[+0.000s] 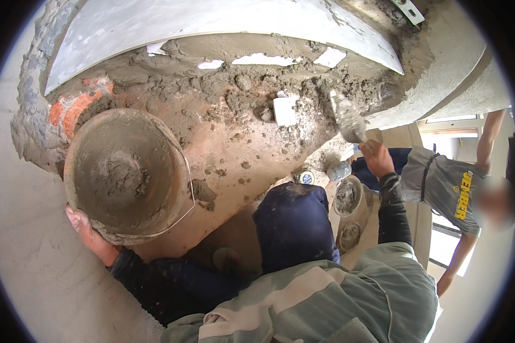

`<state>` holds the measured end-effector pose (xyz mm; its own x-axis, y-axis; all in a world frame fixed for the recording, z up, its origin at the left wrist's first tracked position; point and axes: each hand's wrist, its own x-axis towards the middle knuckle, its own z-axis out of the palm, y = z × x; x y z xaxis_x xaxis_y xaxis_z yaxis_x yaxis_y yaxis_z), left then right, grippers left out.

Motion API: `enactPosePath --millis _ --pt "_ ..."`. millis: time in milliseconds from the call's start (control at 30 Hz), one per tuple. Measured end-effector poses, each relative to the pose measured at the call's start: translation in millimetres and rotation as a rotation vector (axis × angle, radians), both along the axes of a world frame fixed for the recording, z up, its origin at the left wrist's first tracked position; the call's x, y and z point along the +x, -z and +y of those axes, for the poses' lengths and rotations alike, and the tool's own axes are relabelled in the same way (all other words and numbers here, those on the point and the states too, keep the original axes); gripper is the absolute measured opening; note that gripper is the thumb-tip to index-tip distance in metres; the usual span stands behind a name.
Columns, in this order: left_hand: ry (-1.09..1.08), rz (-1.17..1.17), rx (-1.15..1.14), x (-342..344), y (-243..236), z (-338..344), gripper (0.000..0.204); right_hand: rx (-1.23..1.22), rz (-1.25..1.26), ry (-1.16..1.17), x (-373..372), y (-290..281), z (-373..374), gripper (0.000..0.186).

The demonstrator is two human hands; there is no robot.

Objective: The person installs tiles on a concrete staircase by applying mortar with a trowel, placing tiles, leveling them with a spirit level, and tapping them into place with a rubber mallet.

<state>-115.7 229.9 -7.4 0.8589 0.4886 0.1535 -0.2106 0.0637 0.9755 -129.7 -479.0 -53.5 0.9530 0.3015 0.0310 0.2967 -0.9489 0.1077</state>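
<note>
A round bucket (pixel 171 171) stands at the left, tilted so that its inside shows, with wet grey mortar (pixel 120 171) in the bottom. My left hand (pixel 91 237) grips the bucket's near-left side, its fingers partly hidden by the wall. At the right, my right hand (pixel 376 158) is closed round the handle of a trowel (pixel 349 117) whose blade is smeared with mortar and points away from me. The blade is over the rough, mortar-strewn ledge (pixel 229 148), near its far right part.
A large pale slab (pixel 223 23) runs along the far side above a mortar bed. A white block (pixel 285 111) lies on the ledge. Near my knee are a round tin (pixel 306 178), a plastic bottle (pixel 339 170) and a mortar-filled bucket (pixel 348 196). Another person (pixel 435 177) stands at the right.
</note>
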Motion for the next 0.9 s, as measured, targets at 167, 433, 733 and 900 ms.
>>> enactPosePath --millis 167,433,733,900 --pt "0.037 0.014 0.123 1 -2 0 0.036 0.545 0.473 0.338 70 -23 30 0.036" --pt "-0.158 0.177 0.302 1 1 3 0.062 0.068 0.318 0.325 173 -17 -8 0.047" --pt "-0.202 0.136 0.400 -6 18 30 0.055 0.151 -0.128 0.037 92 -73 18 0.027" --pt "-0.209 0.147 0.451 -5 12 24 0.055 0.515 0.427 -0.366 57 -119 51 0.014"
